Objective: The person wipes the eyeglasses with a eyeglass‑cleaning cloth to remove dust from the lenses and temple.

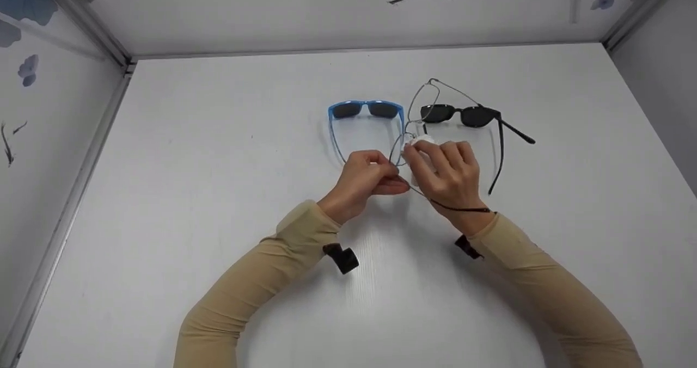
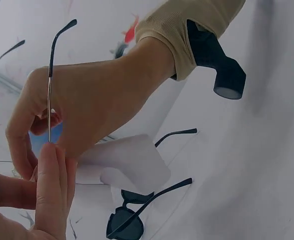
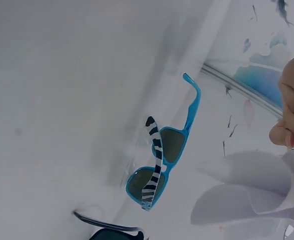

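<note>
My left hand pinches a pair of thin wire-rimmed eyeglasses near one hinge; a dark-tipped temple runs back across the right wrist. The other temple stretches away toward the back. My right hand grips a white cloth at the nearer lens, its fingers curled over it and hiding much of that rim. In the left wrist view the cloth hangs as a loose flap below the right hand, and a temple stands upright above the left fingertips. Folds of the cloth fill the right wrist view's lower right.
Blue-framed sunglasses rest on the white table just beyond the hands, with striped temple insides visible in the right wrist view. Black sunglasses lie to their right, overlapped by the wire eyeglasses. Patterned panels enclose the table's back and sides.
</note>
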`<state>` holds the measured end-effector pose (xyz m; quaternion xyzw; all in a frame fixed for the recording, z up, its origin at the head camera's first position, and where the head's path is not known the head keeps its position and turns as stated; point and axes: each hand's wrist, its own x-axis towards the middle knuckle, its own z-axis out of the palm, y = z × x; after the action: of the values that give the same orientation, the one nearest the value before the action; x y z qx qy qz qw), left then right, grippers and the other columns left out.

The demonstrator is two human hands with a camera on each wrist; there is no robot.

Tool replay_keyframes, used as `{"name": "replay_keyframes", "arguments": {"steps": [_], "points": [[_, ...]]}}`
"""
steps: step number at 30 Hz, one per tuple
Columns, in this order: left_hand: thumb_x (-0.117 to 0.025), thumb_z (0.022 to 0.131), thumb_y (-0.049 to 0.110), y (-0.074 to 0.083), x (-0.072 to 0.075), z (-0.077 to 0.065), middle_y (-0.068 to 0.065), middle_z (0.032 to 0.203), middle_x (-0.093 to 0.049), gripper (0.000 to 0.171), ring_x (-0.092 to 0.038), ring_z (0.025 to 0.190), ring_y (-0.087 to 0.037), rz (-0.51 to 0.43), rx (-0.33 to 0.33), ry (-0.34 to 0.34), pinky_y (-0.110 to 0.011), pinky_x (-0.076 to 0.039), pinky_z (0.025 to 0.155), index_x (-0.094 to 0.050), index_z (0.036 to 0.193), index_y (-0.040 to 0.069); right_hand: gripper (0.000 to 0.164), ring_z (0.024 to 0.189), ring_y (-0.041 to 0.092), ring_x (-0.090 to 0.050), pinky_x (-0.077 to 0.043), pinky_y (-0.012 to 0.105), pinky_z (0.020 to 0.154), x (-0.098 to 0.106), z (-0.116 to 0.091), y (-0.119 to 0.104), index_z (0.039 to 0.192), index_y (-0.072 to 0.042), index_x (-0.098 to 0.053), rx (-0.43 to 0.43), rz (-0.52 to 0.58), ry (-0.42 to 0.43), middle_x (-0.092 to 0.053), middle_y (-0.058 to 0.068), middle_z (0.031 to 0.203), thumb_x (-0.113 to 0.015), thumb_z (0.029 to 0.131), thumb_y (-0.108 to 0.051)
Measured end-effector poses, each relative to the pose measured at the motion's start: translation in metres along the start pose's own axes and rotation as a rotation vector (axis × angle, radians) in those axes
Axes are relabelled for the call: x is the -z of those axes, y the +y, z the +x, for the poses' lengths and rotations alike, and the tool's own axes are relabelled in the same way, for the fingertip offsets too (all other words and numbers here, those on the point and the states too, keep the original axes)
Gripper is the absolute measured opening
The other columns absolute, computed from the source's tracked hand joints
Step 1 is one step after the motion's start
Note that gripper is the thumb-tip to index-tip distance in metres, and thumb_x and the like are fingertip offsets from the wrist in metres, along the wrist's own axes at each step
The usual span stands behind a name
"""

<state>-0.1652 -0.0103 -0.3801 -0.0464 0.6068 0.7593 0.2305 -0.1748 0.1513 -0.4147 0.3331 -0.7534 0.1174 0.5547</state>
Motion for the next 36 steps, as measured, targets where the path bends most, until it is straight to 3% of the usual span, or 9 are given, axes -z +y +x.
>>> {"name": "replay_keyframes", "arguments": {"steps": [4,6,12,17,21,24,27,31,36], "points": [[-0.053,0.091,-0.006,0.000,0.002,-0.002,-0.024,0.090,-0.069,0.006,-0.071,0.075,-0.024,-0.007,-0.017,-0.001,-0.033,-0.056,0.073,-0.057,0.086,-0.004,0.006,0.062,0.027,-0.051,-0.041,0.038,0.056,0.003,0.002,-0.001,0.091,-0.004,-0.072,-0.008,0.236,-0.095,-0.068,0.010,0.085,-0.066,0.089,-0.003],[-0.053,0.091,-0.007,-0.002,0.002,-0.002,-0.023,0.089,-0.068,0.007,-0.071,0.074,-0.024,-0.018,-0.017,-0.002,-0.033,-0.056,0.072,-0.057,0.085,-0.004,0.005,0.061,0.026,-0.050,-0.040,0.037,0.055,0.003,0.002,0.000,0.087,-0.004,-0.072,-0.015,0.289,-0.102,-0.067,0.009,0.082,-0.068,0.089,-0.003],[-0.052,0.089,-0.007,-0.006,-0.002,-0.002,-0.023,0.088,-0.067,0.007,-0.070,0.068,-0.020,0.005,0.005,-0.003,-0.033,-0.056,0.071,-0.058,0.092,-0.009,0.006,0.058,0.027,-0.047,-0.036,0.039,0.053,-0.001,0.009,0.003,0.085,-0.006,-0.071,-0.029,0.199,-0.035,-0.068,0.008,0.079,-0.074,0.081,-0.002],[-0.050,0.089,-0.007,-0.006,-0.004,-0.001,-0.024,0.088,-0.066,0.007,-0.069,0.066,-0.020,0.003,0.022,-0.005,-0.033,-0.056,0.071,-0.057,0.089,-0.006,0.008,0.060,0.030,-0.051,-0.038,0.042,0.055,-0.002,0.012,0.004,0.088,-0.006,-0.071,-0.094,0.082,-0.024,-0.069,0.010,0.081,-0.074,0.081,-0.002],[-0.049,0.089,-0.010,-0.003,-0.001,-0.002,-0.019,0.083,-0.063,0.007,-0.068,0.066,-0.019,-0.030,0.062,-0.022,-0.032,-0.056,0.072,-0.056,0.089,-0.007,0.008,0.059,0.030,-0.051,-0.038,0.042,0.054,-0.002,0.006,-0.001,0.088,-0.005,-0.068,-0.080,0.016,-0.027,-0.068,0.011,0.081,-0.073,0.082,-0.002],[-0.049,0.089,-0.010,0.000,0.003,-0.003,-0.017,0.082,-0.062,0.007,-0.068,0.066,-0.018,-0.054,0.076,-0.019,-0.031,-0.056,0.073,-0.055,0.088,-0.007,0.004,0.059,0.029,-0.051,-0.038,0.041,0.053,-0.002,-0.002,-0.005,0.086,-0.005,-0.067,-0.051,0.048,-0.038,-0.068,0.011,0.081,-0.069,0.084,-0.002],[-0.051,0.090,-0.009,0.002,0.007,-0.003,-0.022,0.087,-0.064,0.007,-0.068,0.066,-0.018,-0.065,0.072,-0.003,-0.030,-0.055,0.072,-0.055,0.087,-0.005,0.003,0.061,0.028,-0.053,-0.041,0.040,0.055,0.000,-0.010,-0.006,0.086,-0.004,-0.067,-0.026,0.126,-0.108,-0.067,0.011,0.082,-0.067,0.086,-0.001],[-0.053,0.092,-0.007,-0.001,0.011,-0.002,-0.023,0.089,-0.065,0.005,-0.068,0.067,-0.018,-0.057,0.076,0.000,-0.029,-0.055,0.073,-0.056,0.095,-0.008,0.005,0.064,0.028,-0.055,-0.041,0.039,0.057,0.009,-0.010,-0.002,0.086,-0.004,-0.070,-0.072,0.208,-0.202,-0.068,0.011,0.082,-0.068,0.085,0.001],[-0.053,0.093,-0.006,-0.004,0.013,-0.002,-0.017,0.079,-0.066,0.013,-0.069,0.068,-0.018,-0.065,0.075,0.011,-0.029,-0.055,0.074,-0.054,0.104,-0.013,0.009,0.062,0.030,-0.059,-0.047,0.041,0.055,0.020,0.006,0.008,0.085,-0.004,-0.072,-0.204,0.236,-0.085,-0.067,0.012,0.080,-0.070,0.081,0.004]]}}
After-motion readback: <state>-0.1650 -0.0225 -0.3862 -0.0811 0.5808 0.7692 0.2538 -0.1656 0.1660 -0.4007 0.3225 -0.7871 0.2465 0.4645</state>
